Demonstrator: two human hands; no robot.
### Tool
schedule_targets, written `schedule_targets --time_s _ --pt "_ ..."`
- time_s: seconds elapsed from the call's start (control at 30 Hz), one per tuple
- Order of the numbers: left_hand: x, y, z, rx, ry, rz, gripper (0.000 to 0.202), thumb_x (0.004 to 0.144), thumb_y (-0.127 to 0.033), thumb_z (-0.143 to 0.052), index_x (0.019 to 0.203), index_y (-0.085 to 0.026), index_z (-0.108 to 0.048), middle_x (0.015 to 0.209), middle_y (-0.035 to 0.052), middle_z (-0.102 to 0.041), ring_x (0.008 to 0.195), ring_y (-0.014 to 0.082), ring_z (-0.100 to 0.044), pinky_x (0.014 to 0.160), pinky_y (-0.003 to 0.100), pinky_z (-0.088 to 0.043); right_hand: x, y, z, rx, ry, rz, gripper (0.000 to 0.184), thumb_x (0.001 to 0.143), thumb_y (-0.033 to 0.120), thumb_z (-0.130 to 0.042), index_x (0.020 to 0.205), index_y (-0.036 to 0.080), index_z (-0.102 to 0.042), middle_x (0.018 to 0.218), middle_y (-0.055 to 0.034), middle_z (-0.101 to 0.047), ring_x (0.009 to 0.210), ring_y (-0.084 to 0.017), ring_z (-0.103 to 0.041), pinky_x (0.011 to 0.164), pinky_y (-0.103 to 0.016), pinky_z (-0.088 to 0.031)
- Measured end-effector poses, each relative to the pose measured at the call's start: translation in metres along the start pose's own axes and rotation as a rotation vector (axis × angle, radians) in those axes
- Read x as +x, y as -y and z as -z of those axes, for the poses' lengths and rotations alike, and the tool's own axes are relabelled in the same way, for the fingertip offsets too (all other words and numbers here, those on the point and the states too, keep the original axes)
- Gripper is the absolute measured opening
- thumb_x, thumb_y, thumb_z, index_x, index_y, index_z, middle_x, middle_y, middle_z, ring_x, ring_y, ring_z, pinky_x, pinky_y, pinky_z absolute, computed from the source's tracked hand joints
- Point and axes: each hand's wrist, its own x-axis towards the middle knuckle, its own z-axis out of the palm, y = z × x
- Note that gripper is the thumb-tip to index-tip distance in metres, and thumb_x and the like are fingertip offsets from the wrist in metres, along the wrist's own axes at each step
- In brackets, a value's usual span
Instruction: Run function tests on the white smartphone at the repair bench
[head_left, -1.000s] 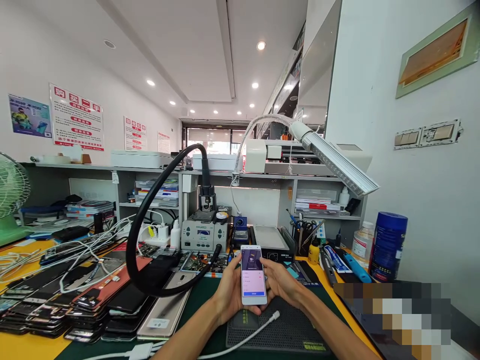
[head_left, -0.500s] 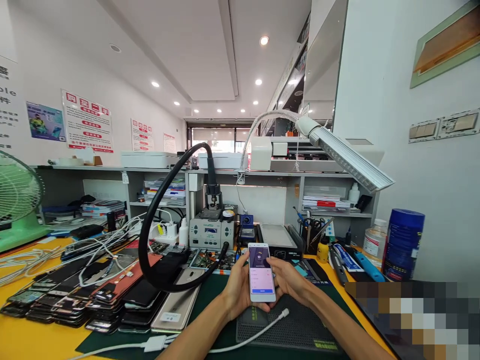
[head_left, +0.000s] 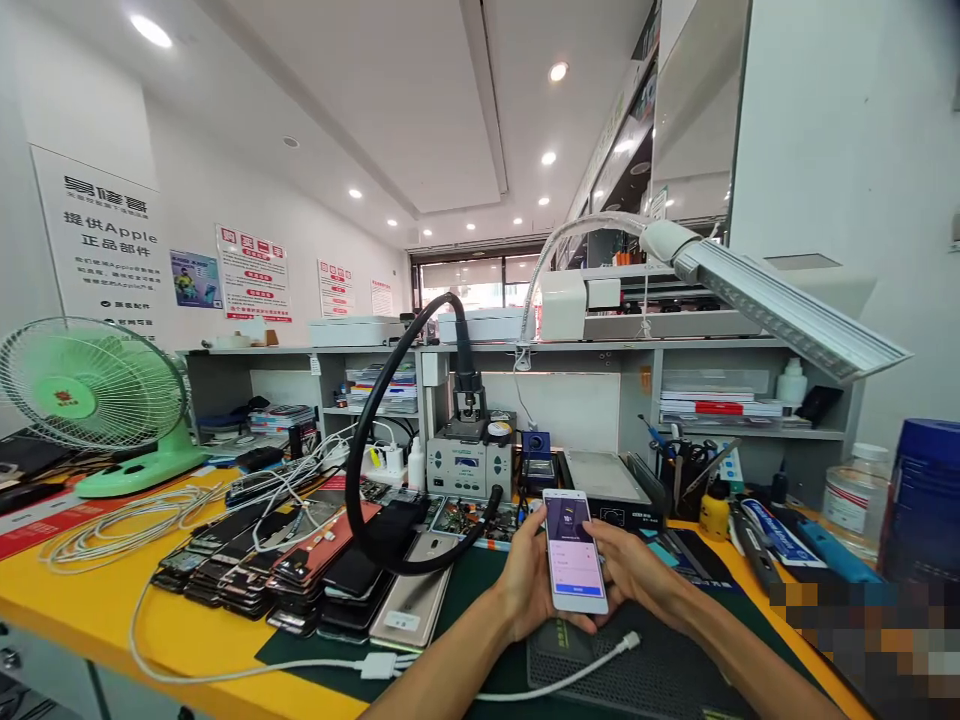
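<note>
A white smartphone (head_left: 576, 555) with its screen lit is held upright over the bench. My left hand (head_left: 527, 580) wraps its left edge and lower back. From the other side, my right hand (head_left: 626, 560) grips the right edge, its thumb at the screen's border. The screen is dark at the top, pale pink below, with a blue bar near the bottom; its text is too small to read. Under my hands lies a dark textured mat (head_left: 645, 660). A white charging cable (head_left: 559, 688) crosses it, its loose connector end near my right forearm.
Stacks of phones (head_left: 300, 575) fill the left of the yellow bench. A thick black hose (head_left: 360, 450) loops up from a grey hot-air station (head_left: 469, 465). At far left stands a green fan (head_left: 97, 395). On the right are a tool holder (head_left: 686, 475) and a clear bottle (head_left: 855, 500).
The view has turned to the left, so the bench items appear further right and the whole fan shows. Both hands still hold the phone.
</note>
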Motion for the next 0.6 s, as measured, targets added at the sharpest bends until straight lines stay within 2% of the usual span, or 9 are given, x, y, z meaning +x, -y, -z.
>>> schedule_targets --time_s 0.2,0.37,0.6 --pt "-0.003 -0.001 -0.004 0.028 -0.033 0.017 0.078 0.086 -0.075 -0.039 0.133 -0.015 -0.056 0.104 0.0191 -0.07 0.074 0.0317 -0.071 0.053 0.037 -0.054 0.002 -0.002 0.001 0.001 -0.009 0.019 0.045 0.097 0.05 -0.036 0.122 0.015 -0.048 0.101 -0.0143 -0.07 0.065 -0.024 -0.07 0.047 -0.034 -0.056" --pt "-0.007 -0.003 -0.009 0.038 -0.066 0.022 0.078 0.086 -0.074 -0.039 0.134 -0.014 -0.055 0.1 0.018 -0.07 0.073 0.0306 -0.071 0.052 0.036 -0.055 -0.001 0.0 0.002 0.023 0.05 -0.009 0.055 0.098 0.055 -0.029 0.121 0.012 -0.054 0.097 -0.0161 -0.071 0.066 -0.023 -0.07 0.049 -0.031 -0.056" --pt "-0.008 -0.001 -0.012 0.018 -0.107 0.024 0.073 0.086 -0.071 -0.045 0.132 -0.016 -0.054 0.093 0.0147 -0.07 0.071 0.0281 -0.07 0.051 0.032 -0.053 0.0 0.0 0.002 0.023 0.042 -0.006 0.064 0.097 0.06 -0.025 0.122 0.011 -0.057 0.107 -0.019 -0.069 0.074 -0.026 -0.071 0.051 -0.036 -0.058"
